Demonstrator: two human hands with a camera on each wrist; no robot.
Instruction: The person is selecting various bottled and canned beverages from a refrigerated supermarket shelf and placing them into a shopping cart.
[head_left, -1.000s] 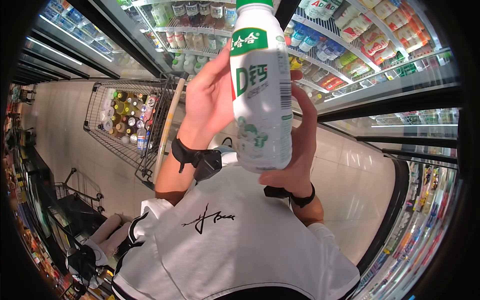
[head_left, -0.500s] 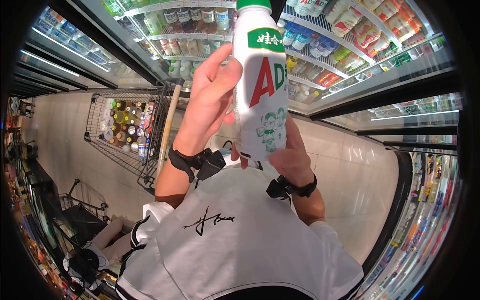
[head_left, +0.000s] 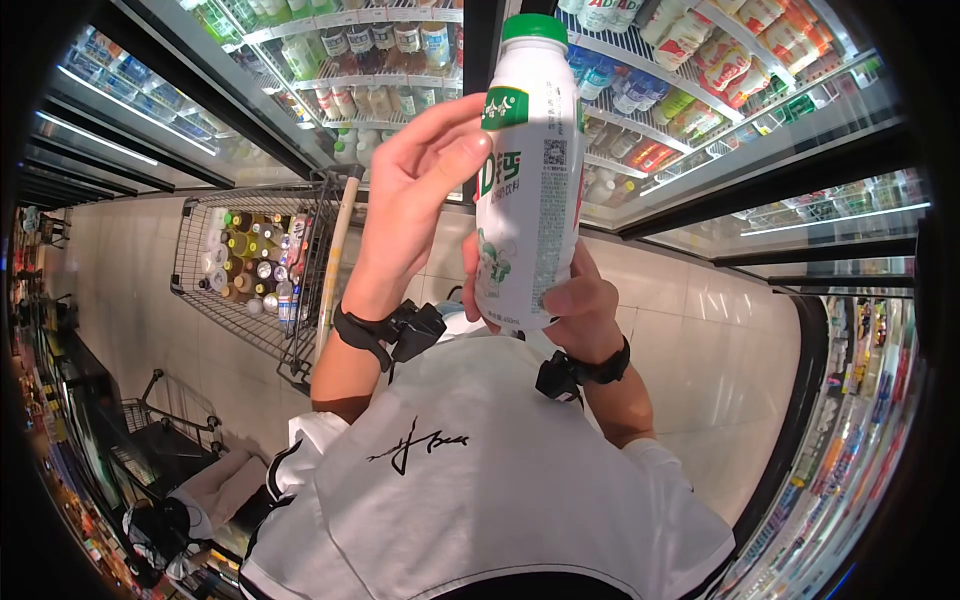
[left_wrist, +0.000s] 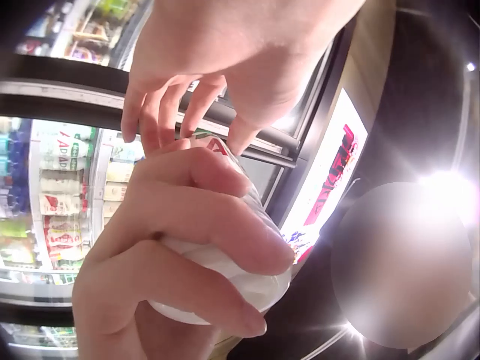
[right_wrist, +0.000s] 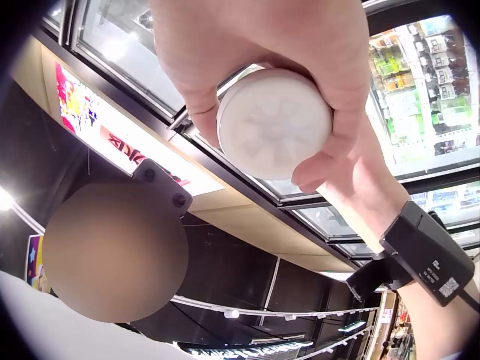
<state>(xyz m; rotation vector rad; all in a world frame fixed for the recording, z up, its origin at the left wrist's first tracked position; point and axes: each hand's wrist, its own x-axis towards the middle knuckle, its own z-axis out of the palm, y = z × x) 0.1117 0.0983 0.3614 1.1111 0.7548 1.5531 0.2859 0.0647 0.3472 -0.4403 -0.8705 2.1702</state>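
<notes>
A white plastic milk-drink bottle (head_left: 527, 190) with a green cap stands upright before the chest, a side with small print and a square code facing me. My right hand (head_left: 588, 308) grips it low down, thumb across the front and fingers passing behind. In the right wrist view the bottle's round base (right_wrist: 275, 125) shows between right thumb and fingers. My left hand (head_left: 412, 195) holds the upper part from the left, thumb on the near edge and fingers behind. From the left wrist view, the left hand (left_wrist: 232, 45) reaches down around the top; the right hand's curled fingers partly cover the bottle.
A wire shopping cart (head_left: 190, 250) holding several bottles stands to the left, its handle (head_left: 340, 235) close to the left forearm. Ahead are cooler shelves (head_left: 390, 60) of drinks behind dark door frames. More stocked shelves (head_left: 850, 400) curve along the right; another person sits at lower left.
The bottle has turned in the hands, from barcode side past the large red and green letters to the small-print side, and sits slightly lower. The left fingers have shifted around its upper part.
</notes>
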